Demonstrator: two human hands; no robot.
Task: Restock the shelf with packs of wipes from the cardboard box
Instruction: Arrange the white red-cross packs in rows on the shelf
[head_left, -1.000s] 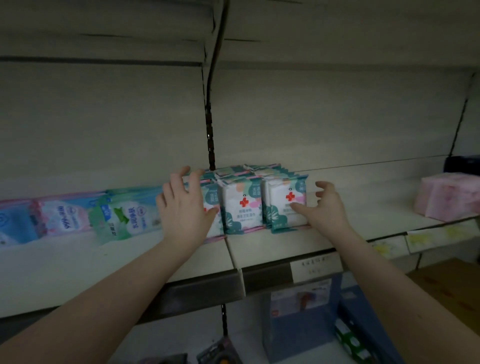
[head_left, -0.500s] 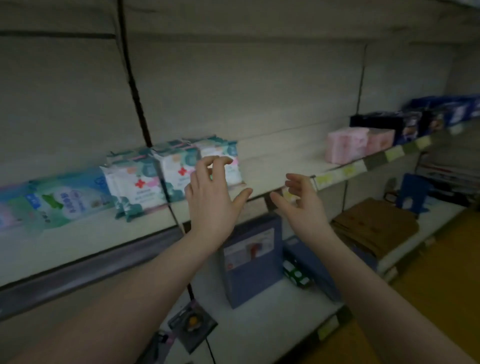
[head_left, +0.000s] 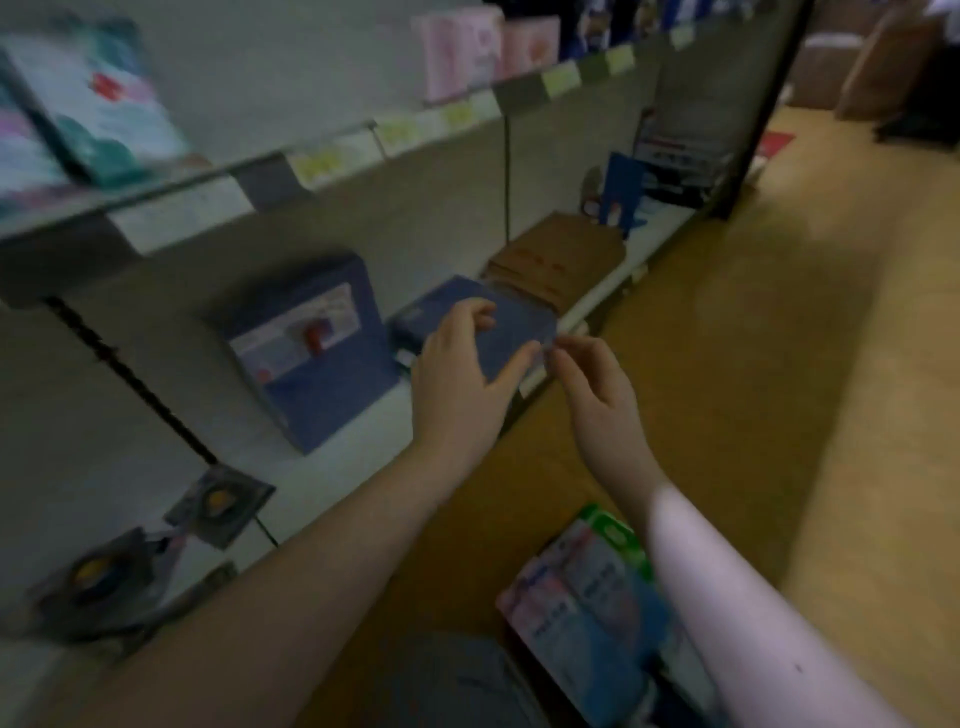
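Wipes packs (head_left: 582, 597) lie below left hand (head_left: 460, 379) and right hand (head_left: 597, 395) (both empty).

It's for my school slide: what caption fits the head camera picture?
Empty left hand and right hand hover before the lower shelf, packs of wipes waiting below.

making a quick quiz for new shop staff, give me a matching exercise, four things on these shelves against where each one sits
Things:
1 pink packs
2 blue box with white label
3 brown cardboard
4 pack with red mark

Places:
a upper shelf, far left
b lower shelf, standing upright
c upper shelf, further right
d lower shelf, lying flat

Pairs: 1-c; 2-b; 3-d; 4-a
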